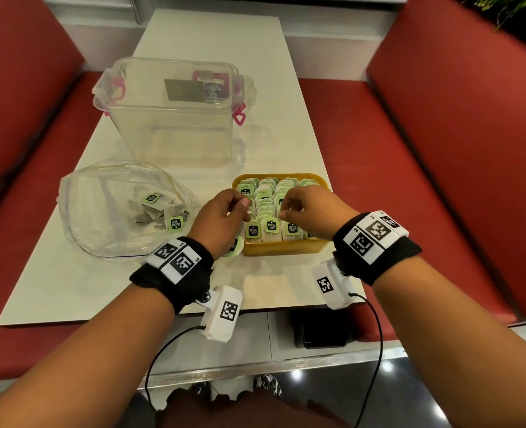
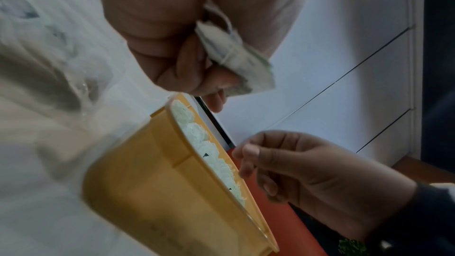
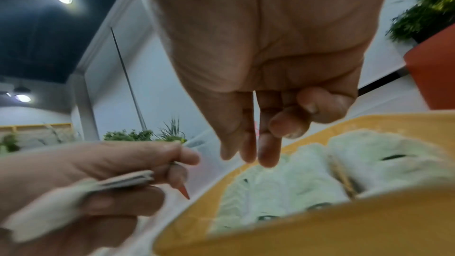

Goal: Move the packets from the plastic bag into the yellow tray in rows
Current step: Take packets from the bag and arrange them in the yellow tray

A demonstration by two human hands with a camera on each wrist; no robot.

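Observation:
The yellow tray (image 1: 281, 248) stands near the table's front edge and holds rows of white packets with green tags (image 1: 271, 226). To its left lies the clear plastic bag (image 1: 101, 223) with several packets (image 1: 175, 222) inside. My left hand (image 1: 240, 208) hovers at the tray's left edge, fingers curled round a small bunch of packets (image 2: 236, 59), which also show as held packets (image 3: 123, 180) in the right wrist view. My right hand (image 1: 289, 208) hangs over the tray's middle rows with loose fingers (image 3: 265, 155) pointing down and nothing in them.
A large clear plastic box (image 1: 175, 118) with pink clips stands behind the bag and tray. The white table (image 1: 55, 282) is flanked by red benches (image 1: 440, 180). A pale flat packet (image 1: 264, 285) lies in front of the tray.

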